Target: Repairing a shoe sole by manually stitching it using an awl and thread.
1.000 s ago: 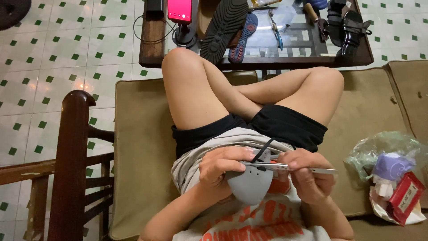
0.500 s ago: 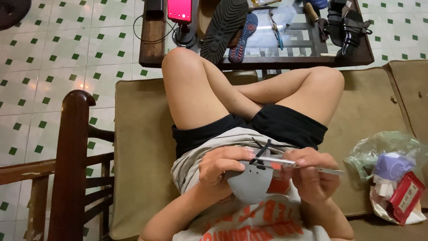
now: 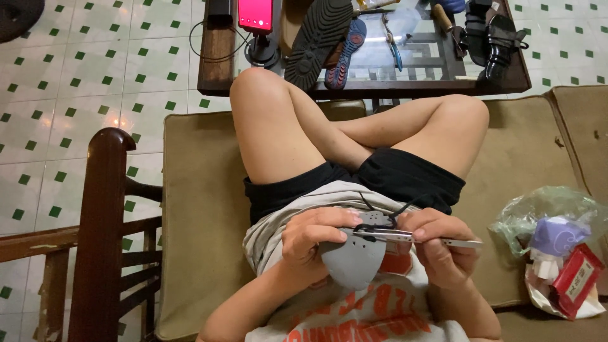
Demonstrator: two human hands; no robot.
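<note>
From the head camera, the person sits cross-legged on a tan cushioned seat (image 3: 202,209). The left hand (image 3: 313,237) is curled around a grey shoe piece (image 3: 351,263), which rests over the lap, close to the shirt. Its grip is pressed on the piece from the side and top. The right hand (image 3: 437,244) pinches a thin metal tool (image 3: 411,237) that lies flat across the top of the grey piece. A black thread (image 3: 380,221) loops up just where the tool meets the piece.

The tool's tip sits very near the left fingers (image 3: 335,218). If the tool slips, I think it could poke them. The thread looks loose and curly, so it could knot or pull out if tugged too hard. The grey piece is held only from one side, so it could twist.

Far off, a dark worktop (image 3: 215,69) holds a black shoe sole (image 3: 316,38) and other tools. A clear bag (image 3: 544,209) with small things lies on the seat, well apart from the hands.
</note>
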